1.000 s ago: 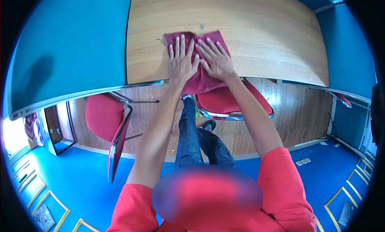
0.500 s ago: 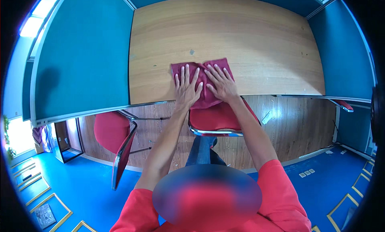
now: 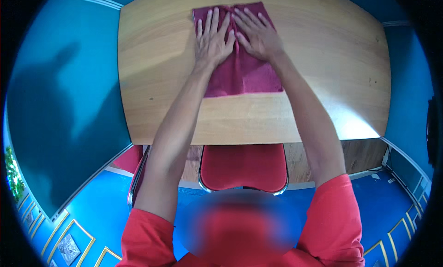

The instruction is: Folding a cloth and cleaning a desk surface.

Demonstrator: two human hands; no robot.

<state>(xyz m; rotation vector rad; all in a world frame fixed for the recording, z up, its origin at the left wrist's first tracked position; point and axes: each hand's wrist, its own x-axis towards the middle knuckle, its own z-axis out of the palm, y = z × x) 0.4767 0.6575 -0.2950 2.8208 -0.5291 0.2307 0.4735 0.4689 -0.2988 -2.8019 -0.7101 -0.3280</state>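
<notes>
A maroon cloth [image 3: 258, 78] lies spread on the wooden table [image 3: 323, 105], toward its far side, with a raised fold running down its middle. My left hand [image 3: 213, 42] rests flat on the cloth's left half, fingers stretched toward the far edge. On the right half my right hand [image 3: 259, 36] presses down, palm lowered and fingers spread. Both thumbs point inward and sit near the central fold. Neither hand grasps anything. Both arms are reached out far across the tabletop.
Teal partition panels [image 3: 55, 101] border the table on the left, right and back. A red chair [image 3: 244, 168] stands at the near edge, and another red chair [image 3: 129, 158] shows partly at the left. The floor beyond is blue, with yellow-framed rectangles [image 3: 74, 241].
Both hands have slid the cloth forward from the near edge to the far part of the table. The cloth now lies flatter, no longer draping over the edge. The view has shifted forward.
</notes>
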